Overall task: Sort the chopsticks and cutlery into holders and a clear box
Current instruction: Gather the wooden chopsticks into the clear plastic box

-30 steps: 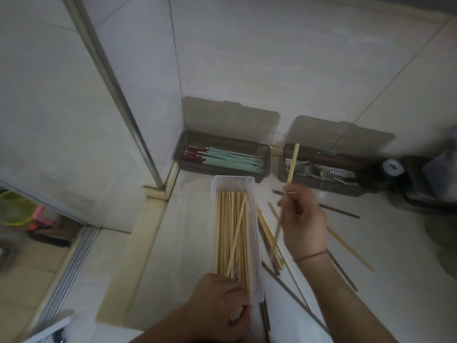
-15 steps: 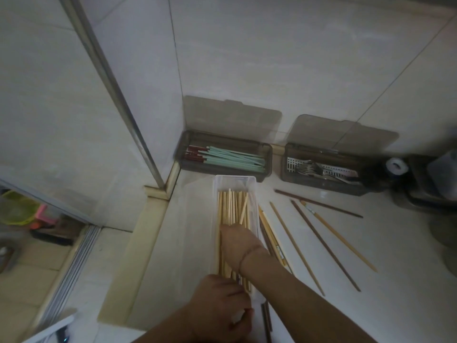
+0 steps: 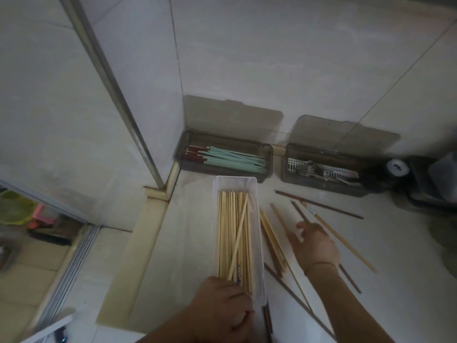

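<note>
My left hand (image 3: 223, 309) sits at the near end of the clear box (image 3: 258, 233), fingers curled over its near rim – gripping the box end as far as I can see, though the fingertips are partly hidden. The box lies lengthwise on the pale counter (image 3: 395, 256), filled with light bamboo chopsticks (image 3: 228, 238) running along its length; one chopstick (image 3: 238, 240) lies slanted across the top of the pile.

My right hand (image 3: 314, 246) is out to the right of the box, fingers loosely spread and reaching over the loose chopsticks on the counter, holding nothing I can see. Whether the fingertips touch a stick – can't tell, blurred.

Loose sticks right of the box: a small bunch of light ones (image 3: 270, 237) just beside the box wall, a long light chopstick (image 3: 346, 241) running diagonally past my right hand, a dark brown chopstick (image 3: 319, 204) farther back, more dark ones (image 3: 291, 290) under and near my right wrist.

At the back against the wall, two smoky holders with lids up: the left holder (image 3: 268, 154) has mint-green chopsticks with red ends (image 3: 230, 159), the right holder (image 3: 288, 174) has metal cutlery (image 3: 319, 169) on a perforated insert. A small white-topped round thing (image 3: 397, 167) stands right of it.
</note>
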`<control>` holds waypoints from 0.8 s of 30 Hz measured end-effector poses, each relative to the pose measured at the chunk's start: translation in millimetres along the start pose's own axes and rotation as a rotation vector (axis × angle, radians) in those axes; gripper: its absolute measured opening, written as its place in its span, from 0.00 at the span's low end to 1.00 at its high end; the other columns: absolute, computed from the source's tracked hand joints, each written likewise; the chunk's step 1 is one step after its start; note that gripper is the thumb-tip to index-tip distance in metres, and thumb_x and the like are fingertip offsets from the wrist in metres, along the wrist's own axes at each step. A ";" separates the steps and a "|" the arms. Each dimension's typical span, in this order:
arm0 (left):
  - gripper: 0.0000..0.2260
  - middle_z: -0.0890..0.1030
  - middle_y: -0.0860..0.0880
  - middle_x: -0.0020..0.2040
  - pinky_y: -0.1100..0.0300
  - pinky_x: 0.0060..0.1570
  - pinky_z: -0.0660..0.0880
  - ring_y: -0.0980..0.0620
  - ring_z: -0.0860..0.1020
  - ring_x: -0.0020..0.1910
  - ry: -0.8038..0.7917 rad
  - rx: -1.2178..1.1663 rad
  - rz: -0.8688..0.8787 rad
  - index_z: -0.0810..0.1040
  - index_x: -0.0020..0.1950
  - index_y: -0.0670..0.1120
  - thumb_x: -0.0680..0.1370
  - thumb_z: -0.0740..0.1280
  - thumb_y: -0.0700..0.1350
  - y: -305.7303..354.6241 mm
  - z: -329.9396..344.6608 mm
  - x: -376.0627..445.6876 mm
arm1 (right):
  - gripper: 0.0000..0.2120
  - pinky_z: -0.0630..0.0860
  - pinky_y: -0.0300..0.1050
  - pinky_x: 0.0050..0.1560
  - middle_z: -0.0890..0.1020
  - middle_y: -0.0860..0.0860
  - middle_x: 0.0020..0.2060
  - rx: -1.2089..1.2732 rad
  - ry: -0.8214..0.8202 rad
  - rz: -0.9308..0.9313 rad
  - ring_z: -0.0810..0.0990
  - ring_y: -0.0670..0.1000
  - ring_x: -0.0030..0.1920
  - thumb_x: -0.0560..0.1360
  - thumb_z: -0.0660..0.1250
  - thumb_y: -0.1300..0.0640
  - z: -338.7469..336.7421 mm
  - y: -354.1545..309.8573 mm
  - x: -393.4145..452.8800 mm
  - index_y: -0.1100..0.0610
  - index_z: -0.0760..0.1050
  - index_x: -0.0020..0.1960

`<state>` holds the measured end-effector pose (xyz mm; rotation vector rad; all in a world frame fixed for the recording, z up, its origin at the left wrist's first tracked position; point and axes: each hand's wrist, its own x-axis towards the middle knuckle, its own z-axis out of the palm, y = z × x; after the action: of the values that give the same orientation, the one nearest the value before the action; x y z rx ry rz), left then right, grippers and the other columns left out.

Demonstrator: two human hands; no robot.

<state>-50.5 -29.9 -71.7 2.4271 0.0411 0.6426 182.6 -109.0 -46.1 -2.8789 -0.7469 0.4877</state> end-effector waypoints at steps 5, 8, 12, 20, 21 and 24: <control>0.09 0.74 0.53 0.31 0.61 0.28 0.70 0.55 0.71 0.29 -0.031 -0.017 -0.013 0.75 0.34 0.51 0.72 0.71 0.46 0.6 0.3 0.5 | 0.14 0.75 0.44 0.41 0.77 0.49 0.54 -0.110 -0.083 -0.121 0.80 0.53 0.47 0.79 0.57 0.44 17.8 20.6 -2.6 0.49 0.67 0.62; 0.09 0.74 0.53 0.31 0.60 0.27 0.70 0.54 0.71 0.28 -0.046 -0.021 -0.023 0.75 0.34 0.50 0.71 0.72 0.46 0.9 0.1 0.6 | 0.17 0.70 0.42 0.36 0.76 0.48 0.56 -0.280 -0.052 -0.346 0.81 0.52 0.46 0.81 0.53 0.55 21.7 15.7 -8.9 0.49 0.60 0.69; 0.09 0.74 0.53 0.31 0.60 0.27 0.70 0.54 0.71 0.29 -0.040 -0.026 -0.034 0.74 0.34 0.50 0.71 0.72 0.46 1.2 0.2 -0.1 | 0.20 0.69 0.42 0.33 0.79 0.50 0.49 -0.433 0.054 -0.505 0.81 0.53 0.42 0.74 0.62 0.62 4.7 5.1 -5.4 0.50 0.69 0.65; 0.09 0.72 0.52 0.30 0.61 0.27 0.67 0.53 0.69 0.28 -0.044 -0.033 -0.029 0.74 0.33 0.48 0.70 0.72 0.44 2.2 -2.0 0.5 | 0.10 0.73 0.37 0.44 0.79 0.44 0.40 0.496 0.525 -0.704 0.76 0.45 0.41 0.75 0.59 0.57 -53.5 -61.0 -22.4 0.56 0.80 0.47; 0.09 0.72 0.52 0.30 0.61 0.28 0.66 0.53 0.68 0.28 -0.042 -0.023 -0.025 0.74 0.33 0.48 0.70 0.72 0.44 2.7 -2.5 1.3 | 0.09 0.72 0.38 0.45 0.78 0.41 0.40 0.495 0.466 -0.740 0.75 0.44 0.41 0.74 0.60 0.57 -53.5 -68.6 -25.1 0.54 0.80 0.47; 0.09 0.70 0.52 0.29 0.63 0.29 0.63 0.54 0.67 0.28 -0.032 0.005 -0.018 0.74 0.32 0.48 0.68 0.73 0.43 3.4 -3.1 2.9 | 0.09 0.75 0.49 0.49 0.79 0.41 0.35 0.183 0.321 -0.870 0.75 0.46 0.40 0.72 0.59 0.55 -32.2 -78.5 -29.8 0.48 0.78 0.43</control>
<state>-49.7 -30.4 -66.3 2.4381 0.0509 0.5963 133.5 -56.8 8.2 -2.0852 -1.6238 -0.0226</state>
